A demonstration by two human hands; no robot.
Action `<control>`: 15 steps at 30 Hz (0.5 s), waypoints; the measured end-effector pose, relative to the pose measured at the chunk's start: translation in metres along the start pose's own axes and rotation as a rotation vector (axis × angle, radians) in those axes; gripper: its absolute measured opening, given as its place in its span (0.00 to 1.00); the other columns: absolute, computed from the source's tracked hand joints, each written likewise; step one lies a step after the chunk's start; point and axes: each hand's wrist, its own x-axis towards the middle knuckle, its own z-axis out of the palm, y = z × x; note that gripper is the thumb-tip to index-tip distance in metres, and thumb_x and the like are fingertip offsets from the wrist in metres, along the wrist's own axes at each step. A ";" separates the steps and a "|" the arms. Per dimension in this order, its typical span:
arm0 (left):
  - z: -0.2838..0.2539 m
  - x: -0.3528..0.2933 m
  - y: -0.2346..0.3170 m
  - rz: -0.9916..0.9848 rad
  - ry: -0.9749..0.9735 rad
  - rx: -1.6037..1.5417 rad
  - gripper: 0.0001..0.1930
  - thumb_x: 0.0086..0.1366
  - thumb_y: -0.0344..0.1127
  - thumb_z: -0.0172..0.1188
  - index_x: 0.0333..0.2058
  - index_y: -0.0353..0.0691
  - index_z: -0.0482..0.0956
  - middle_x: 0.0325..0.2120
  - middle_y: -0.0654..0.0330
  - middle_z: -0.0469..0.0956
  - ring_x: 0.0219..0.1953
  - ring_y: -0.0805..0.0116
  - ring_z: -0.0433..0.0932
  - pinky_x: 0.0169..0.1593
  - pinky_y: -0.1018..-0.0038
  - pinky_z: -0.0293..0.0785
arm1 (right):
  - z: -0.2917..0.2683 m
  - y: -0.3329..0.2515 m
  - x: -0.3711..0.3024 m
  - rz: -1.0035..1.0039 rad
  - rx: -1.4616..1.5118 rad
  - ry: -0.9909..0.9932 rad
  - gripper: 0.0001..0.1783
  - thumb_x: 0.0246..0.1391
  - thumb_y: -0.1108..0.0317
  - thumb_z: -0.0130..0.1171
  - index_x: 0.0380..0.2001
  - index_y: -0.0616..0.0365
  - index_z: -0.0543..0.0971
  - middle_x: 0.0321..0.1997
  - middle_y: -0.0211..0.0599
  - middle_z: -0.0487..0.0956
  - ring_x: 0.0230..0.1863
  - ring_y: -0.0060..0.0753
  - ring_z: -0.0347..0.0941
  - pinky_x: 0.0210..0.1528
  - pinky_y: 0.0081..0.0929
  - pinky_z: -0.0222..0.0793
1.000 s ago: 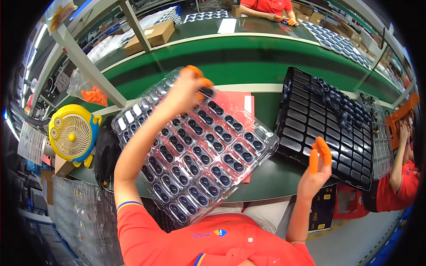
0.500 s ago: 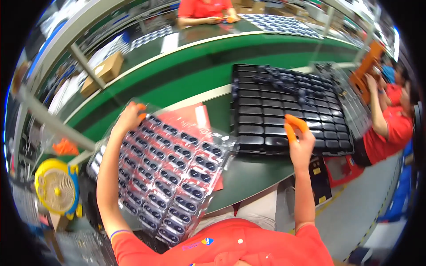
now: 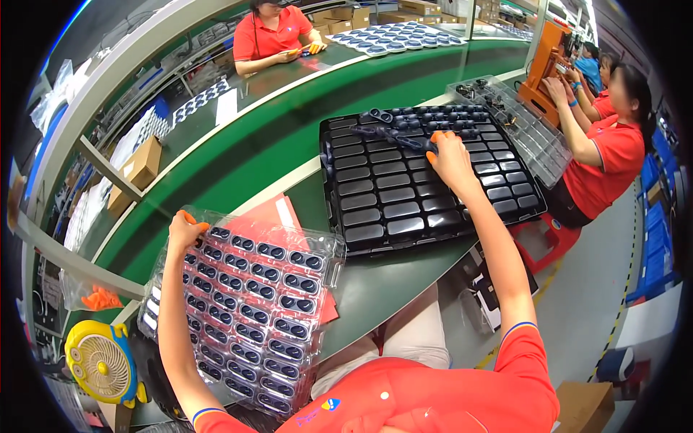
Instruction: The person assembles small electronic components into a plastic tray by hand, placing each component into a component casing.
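My left hand (image 3: 188, 231), with orange finger covers, is closed at the far left corner of a clear plastic tray (image 3: 333, 261). Something dark shows under its fingertips, too hidden to name. Dark oval parts (image 3: 291, 328) with rounded ends fill rows of the tray's pockets. To the right, my right hand (image 3: 453, 160) reaches over a black compartment tray (image 3: 393, 227). Its orange-covered thumb and fingers close round the end of a dark oval part (image 3: 417, 144) lying among others. More dark parts (image 3: 451, 115) sit along the black tray's far side; its near compartments hold none.
A red sheet (image 3: 328, 310) lies under the clear tray. A yellow fan (image 3: 101, 361) stands at the left, below a bag of orange pieces (image 3: 101, 297). Another clear tray (image 3: 523, 137) adjoins the black one. Co-workers (image 3: 271, 40) sit across the green conveyor (image 3: 271, 155) and at the right.
My right hand has moved forward from above the near part of the black tray to the dark parts on it, its fingers closing. My left hand stays at the clear tray's corner. The view has shifted.
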 end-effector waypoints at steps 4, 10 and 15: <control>0.001 0.003 -0.005 -0.053 0.097 -0.209 0.17 0.46 0.31 0.62 0.34 0.32 0.70 0.16 0.58 0.73 0.16 0.71 0.72 0.18 0.77 0.70 | 0.002 0.004 -0.017 -0.197 -0.037 0.065 0.12 0.43 0.73 0.58 0.34 0.65 0.73 0.32 0.49 0.73 0.37 0.50 0.70 0.42 0.39 0.67; -0.013 -0.003 -0.007 -0.131 0.040 -0.413 0.22 0.47 0.28 0.58 0.43 0.33 0.68 0.20 0.59 0.73 0.19 0.74 0.72 0.20 0.78 0.71 | 0.011 0.013 -0.032 -0.356 -0.168 0.068 0.11 0.46 0.74 0.54 0.36 0.63 0.72 0.31 0.46 0.71 0.35 0.46 0.69 0.39 0.34 0.65; -0.016 -0.039 0.045 0.110 -0.239 -0.842 0.21 0.49 0.23 0.52 0.46 0.33 0.71 0.29 0.59 0.73 0.26 0.74 0.73 0.28 0.80 0.72 | 0.011 0.015 -0.039 -0.412 -0.052 0.152 0.11 0.49 0.72 0.52 0.37 0.64 0.71 0.33 0.46 0.69 0.36 0.44 0.66 0.38 0.33 0.63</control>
